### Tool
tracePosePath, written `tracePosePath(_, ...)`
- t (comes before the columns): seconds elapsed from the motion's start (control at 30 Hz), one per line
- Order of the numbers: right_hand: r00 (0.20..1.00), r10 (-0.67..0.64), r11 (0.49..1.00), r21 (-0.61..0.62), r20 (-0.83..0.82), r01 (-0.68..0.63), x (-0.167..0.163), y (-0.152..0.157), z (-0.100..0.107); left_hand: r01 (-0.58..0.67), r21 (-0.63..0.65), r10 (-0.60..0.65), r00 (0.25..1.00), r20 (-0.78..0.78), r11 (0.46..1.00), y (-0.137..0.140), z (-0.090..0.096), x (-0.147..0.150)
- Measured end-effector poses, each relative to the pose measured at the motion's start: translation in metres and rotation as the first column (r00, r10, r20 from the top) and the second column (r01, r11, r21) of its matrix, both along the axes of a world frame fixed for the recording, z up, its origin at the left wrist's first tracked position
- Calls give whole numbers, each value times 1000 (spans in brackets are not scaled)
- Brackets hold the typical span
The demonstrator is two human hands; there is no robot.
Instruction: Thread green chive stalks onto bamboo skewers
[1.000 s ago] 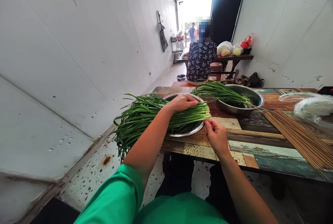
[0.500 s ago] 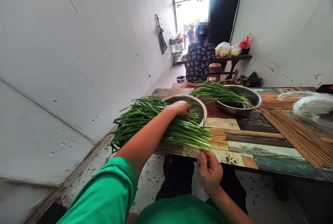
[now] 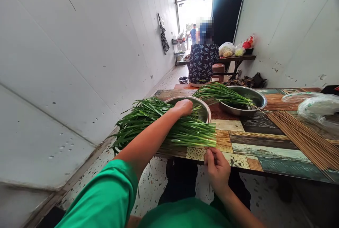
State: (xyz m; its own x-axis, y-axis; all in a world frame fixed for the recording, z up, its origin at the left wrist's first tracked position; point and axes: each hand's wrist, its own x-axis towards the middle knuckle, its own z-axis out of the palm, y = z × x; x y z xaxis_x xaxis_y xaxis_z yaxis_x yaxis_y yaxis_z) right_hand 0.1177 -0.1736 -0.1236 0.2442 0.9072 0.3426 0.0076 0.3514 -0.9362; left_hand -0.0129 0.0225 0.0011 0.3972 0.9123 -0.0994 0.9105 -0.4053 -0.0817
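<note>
A large bunch of garlic chives (image 3: 159,125) lies across the near-left table edge, green leaves to the left and pale cut ends to the right. My left hand (image 3: 184,107) reaches over it to the metal bowl (image 3: 208,109) behind, its fingers closed on chive stems at the rim; the fingertips are hidden. Just below the cut ends, my right hand (image 3: 218,168) is closed in a pinch on a thin skewer, mostly hidden by the fingers and the chives. Several stems near it lie side by side in a flat row.
A second metal bowl (image 3: 243,111) holds more chives. Many thin wooden skewers (image 3: 302,139) are spread at right, near a clear plastic bag (image 3: 317,107). A person in a patterned shirt (image 3: 202,63) sits beyond the table, back turned. A white wall (image 3: 79,62) runs along the left.
My right hand has moved slightly up and right, and the row of cut ends beside it has shifted a little. My left hand stays over the bowl rim.
</note>
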Motion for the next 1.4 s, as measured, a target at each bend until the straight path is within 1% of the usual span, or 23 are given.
tracePosePath(0.07, 996, 62, 993, -96, -69, -69, 6, 11, 12, -22, 57, 19, 999, 51, 998, 1, 2, -2)
tracePosePath(0.13, 981, 127, 971, -182, -148, -153, 13, 25, 24, -14, 77, 6, 996, 94, 997, 1, 6, -4)
tracePosePath(0.23, 946, 180, 935, -253, -268, -250, 21, 47, 40, -29, 93, 12, 984, 179, 995, 1, 11, -6)
tracePosePath(0.3, 932, 197, 922, -268, -303, -281, 25, 57, 49, -57, 110, 23, 957, 290, 992, 0, 14, -6)
tracePosePath(0.37, 928, 211, 917, -267, -307, -297, 26, 64, 54, -83, 60, 48, 898, 438, 995, -2, 16, -6)
tracePosePath(0.43, 926, 223, 915, -264, -304, -307, 27, 67, 57, -89, -44, 98, 813, 574, 995, -3, 17, -6)
tracePosePath(0.5, 924, 228, 913, -262, -308, -313, 27, 69, 58, -77, -98, 123, 746, 655, 992, -3, 17, -6)
tracePosePath(0.53, 923, 229, 913, -261, -311, -314, 27, 70, 58, -65, -94, 111, 729, 676, 994, -3, 17, -6)
tracePosePath(0.63, 923, 229, 916, -253, -309, -312, 27, 70, 56, -32, -60, 65, 710, 701, 998, -3, 17, -8)
tracePosePath(0.73, 932, 223, 927, -234, -285, -294, 27, 68, 55, -48, -61, 77, 687, 722, 997, -3, 18, -8)
tracePosePath(0.87, 942, 219, 933, -229, -255, -279, 27, 67, 54, -11, -113, 93, 651, 754, 994, -5, 20, -6)
tracePosePath(0.93, 945, 221, 935, -224, -240, -275, 28, 66, 52, -15, -124, 105, 639, 762, 992, -6, 22, -4)
tracePosePath(1.03, 949, 218, 940, -212, -229, -267, 28, 66, 50, -41, -127, 123, 645, 754, 991, -8, 23, -3)
tracePosePath(1.2, 939, 223, 934, -218, -261, -282, 28, 66, 49, -43, -134, 129, 655, 745, 990, -10, 24, -2)
tracePosePath(1.4, 944, 213, 937, -220, -254, -271, 29, 65, 49, -53, -145, 144, 655, 742, 988, -12, 26, -2)
